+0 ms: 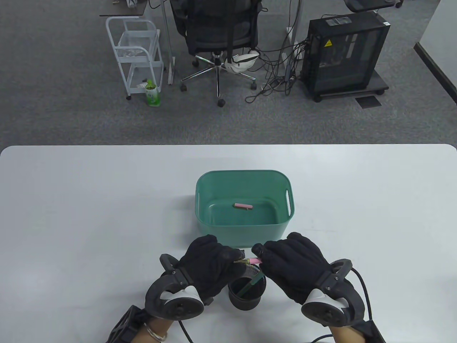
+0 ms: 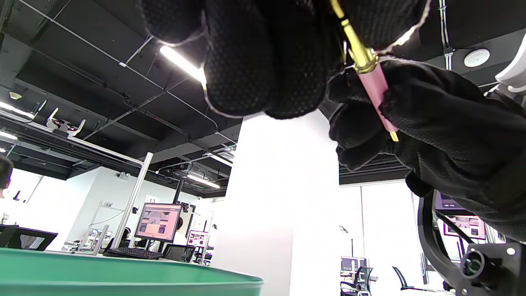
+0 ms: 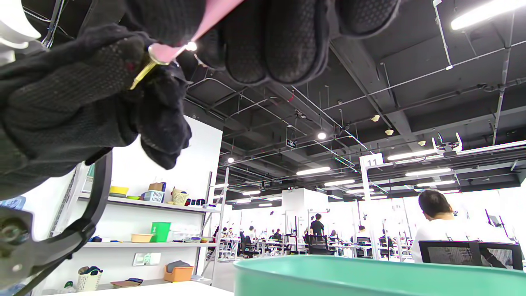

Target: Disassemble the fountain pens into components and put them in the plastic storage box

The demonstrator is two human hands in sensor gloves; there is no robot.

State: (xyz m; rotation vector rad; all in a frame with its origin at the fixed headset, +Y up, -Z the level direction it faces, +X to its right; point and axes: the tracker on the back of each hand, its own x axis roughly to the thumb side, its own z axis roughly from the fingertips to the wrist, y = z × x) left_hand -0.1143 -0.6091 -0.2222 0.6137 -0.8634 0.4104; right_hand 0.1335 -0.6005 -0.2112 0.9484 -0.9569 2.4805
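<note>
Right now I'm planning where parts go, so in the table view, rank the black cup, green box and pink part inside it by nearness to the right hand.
1. Black cup, just left of the right hand.
2. Green box, its near wall just beyond the fingers.
3. Pink part, farther back on the box floor.

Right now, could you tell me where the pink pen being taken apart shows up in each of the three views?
Table view: the pink pen lies between the left hand and right hand, above a black cup.
Left wrist view: the pen is at upper right, with a gold band.
Right wrist view: the pen is at the top, left of centre.
Shared landmark: the green storage box.
</note>
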